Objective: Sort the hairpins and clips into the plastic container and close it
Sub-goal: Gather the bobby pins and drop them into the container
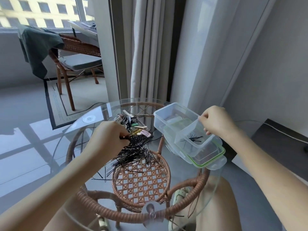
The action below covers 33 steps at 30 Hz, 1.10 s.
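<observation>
No legible text, label, brand name, number or sign appears anywhere in the scene; the clear plastic container (173, 120) and its green-rimmed lid (208, 157), at the right of the glass desk (80, 130), carry no readable markings.

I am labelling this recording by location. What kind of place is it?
Probably a home, a living area beside a sunroom or balcony: long curtains, a rattan chair by a big window, and a glass-topped rattan table.
</observation>
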### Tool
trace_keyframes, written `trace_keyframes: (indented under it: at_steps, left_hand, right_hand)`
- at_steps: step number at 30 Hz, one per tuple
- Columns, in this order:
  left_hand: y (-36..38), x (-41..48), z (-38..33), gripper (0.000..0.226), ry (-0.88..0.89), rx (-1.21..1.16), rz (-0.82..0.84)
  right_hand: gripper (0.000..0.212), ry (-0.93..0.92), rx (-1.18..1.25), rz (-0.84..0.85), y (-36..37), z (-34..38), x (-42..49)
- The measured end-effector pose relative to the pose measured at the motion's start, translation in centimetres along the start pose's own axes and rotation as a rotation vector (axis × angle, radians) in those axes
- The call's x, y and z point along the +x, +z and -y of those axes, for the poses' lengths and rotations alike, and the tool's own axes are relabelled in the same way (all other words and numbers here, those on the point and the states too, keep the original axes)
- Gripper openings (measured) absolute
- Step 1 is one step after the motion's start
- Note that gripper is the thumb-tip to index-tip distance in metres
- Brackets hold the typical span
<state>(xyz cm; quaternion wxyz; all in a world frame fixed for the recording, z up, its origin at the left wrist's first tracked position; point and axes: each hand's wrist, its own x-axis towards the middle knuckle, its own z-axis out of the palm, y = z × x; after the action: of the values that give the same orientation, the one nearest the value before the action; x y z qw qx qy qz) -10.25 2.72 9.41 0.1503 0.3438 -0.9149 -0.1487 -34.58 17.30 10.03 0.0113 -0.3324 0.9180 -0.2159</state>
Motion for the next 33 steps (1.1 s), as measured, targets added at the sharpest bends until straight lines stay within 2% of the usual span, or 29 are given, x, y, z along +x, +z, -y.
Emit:
trace_keyframes:
  at_steps: [5,12,16,21,23,26,28,30,32,33]
  left_hand:
    - [-1.0,1.5,-3.5,0.005,0.068,-0.090,0.000]
    - [-0.1,4.8,-11.4,0.008,0.200,-0.175,-0.006]
    - [4.0,7.3,-15.6,0.014,0.178,-0.143,0.006]
    - [9.2,8.7,-18.1,0.012,0.127,-0.004,0.102]
    - [10.1,8.7,-18.8,0.022,0.106,0.021,0.157]
    - [10.9,8.6,-19.1,0.016,0.115,0.085,0.277]
    - [11.6,9.1,-18.7,0.013,0.130,0.117,0.400]
    - [11.8,9.7,-18.3,0.022,0.092,0.121,0.573]
    - [11.1,10.2,-18.1,0.009,-0.008,-0.046,0.713]
    - [10.6,10.4,-18.0,0.014,-0.058,-0.178,0.751]
  right_hand:
    - [0.033,-0.144,0.097,-0.182,-1.6,-2.0,-1.4]
    - [0.031,-0.151,0.176,-0.272,-2.8,-4.5,-2.7]
    - [0.031,-0.119,0.188,-0.275,-2.8,-5.9,-3.1]
    - [0.027,-0.094,0.177,-0.223,-2.0,-6.8,-3.7]
    - [0.027,-0.109,0.152,-0.226,-1.6,-7.0,-3.8]
    - [0.028,-0.119,0.130,-0.238,-1.3,-7.3,-3.7]
    - [0.028,-0.123,0.124,-0.246,-1.2,-7.3,-3.7]
    - [0.026,-0.120,0.126,-0.242,-1.1,-7.3,-3.8]
    - [0.026,-0.129,0.125,-0.230,-1.0,-7.3,-3.9]
    - [0.027,-0.135,0.120,-0.226,-1.0,-7.3,-4.0]
